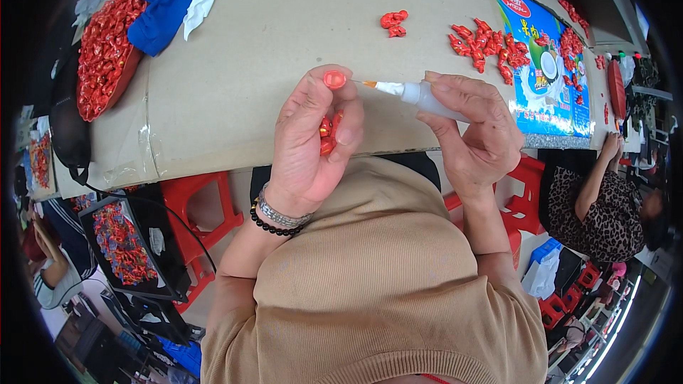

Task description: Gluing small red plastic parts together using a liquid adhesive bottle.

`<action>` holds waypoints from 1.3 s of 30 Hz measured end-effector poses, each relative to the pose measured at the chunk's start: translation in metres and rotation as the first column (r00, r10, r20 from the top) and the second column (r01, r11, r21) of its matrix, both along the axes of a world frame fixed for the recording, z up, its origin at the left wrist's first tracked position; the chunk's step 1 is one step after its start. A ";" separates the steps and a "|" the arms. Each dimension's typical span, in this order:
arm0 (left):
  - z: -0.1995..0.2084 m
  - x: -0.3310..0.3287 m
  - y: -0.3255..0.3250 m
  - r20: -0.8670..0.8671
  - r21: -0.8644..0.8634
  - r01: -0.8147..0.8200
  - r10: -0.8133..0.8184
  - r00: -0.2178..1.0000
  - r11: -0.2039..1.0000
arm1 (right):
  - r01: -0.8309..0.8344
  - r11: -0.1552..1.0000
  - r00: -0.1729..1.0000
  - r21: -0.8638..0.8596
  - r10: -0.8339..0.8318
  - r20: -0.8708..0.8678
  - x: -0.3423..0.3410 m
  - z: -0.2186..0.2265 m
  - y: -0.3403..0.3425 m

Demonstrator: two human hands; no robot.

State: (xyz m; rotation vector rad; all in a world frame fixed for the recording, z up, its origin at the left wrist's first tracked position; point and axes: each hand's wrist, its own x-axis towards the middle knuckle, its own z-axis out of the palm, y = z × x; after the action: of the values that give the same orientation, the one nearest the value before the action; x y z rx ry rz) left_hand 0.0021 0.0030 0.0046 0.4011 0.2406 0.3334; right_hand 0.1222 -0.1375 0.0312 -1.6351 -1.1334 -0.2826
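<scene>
Between its thumb and forefinger, my left hand (302, 131) pinches a small round red plastic piece (334, 80), its hollow side showing. More shiny red pieces (328, 136) with gold marks are tucked under the curled fingers of that hand. A white squeeze bottle (435, 102) with a fine needle tip lies nearly level in my right hand (480, 131), gripped by the thumb and fingers. Its needle points left and reaches the edge of the round piece or just short of it; I cannot tell whether they touch. The bottle's contents are hidden.
A red tray (126, 89) heaped with red pieces stands at left, partly under a blue cloth (160, 11). Small red figures (487, 44) lie beside and on a blue printed sheet (530, 110). Red stools (203, 206) flank me. Another person (597, 199) sits at right.
</scene>
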 end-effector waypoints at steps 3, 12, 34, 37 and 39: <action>-0.002 -0.001 0.000 0.012 -0.008 0.001 -0.001 1.000 1.000 | -0.024 0.999 1.000 -0.035 0.024 0.002 -0.001 0.002 -0.001; -0.004 -0.001 0.000 0.036 -0.020 0.024 -0.023 0.999 1.000 | -0.025 0.999 1.000 -0.023 0.025 -0.014 0.002 0.000 0.000; -0.005 -0.001 0.001 -0.012 -0.025 0.019 -0.019 1.000 1.000 | 0.009 1.000 0.945 0.017 -0.003 -0.326 0.007 0.000 -0.003; -0.006 -0.001 0.002 -0.022 -0.031 0.023 -0.024 0.999 0.999 | 0.024 0.996 0.768 0.089 0.039 -0.640 0.016 0.010 0.006; -0.006 -0.001 0.002 -0.021 -0.027 0.028 -0.029 0.999 0.999 | 0.034 0.992 0.652 0.122 0.071 -0.755 0.030 0.006 0.013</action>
State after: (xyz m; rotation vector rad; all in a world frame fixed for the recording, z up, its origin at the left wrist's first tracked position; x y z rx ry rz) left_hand 0.0015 0.0050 -0.0017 0.3821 0.2595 0.2977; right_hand 0.1522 -0.1246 0.0377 -1.3958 -0.4572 0.3400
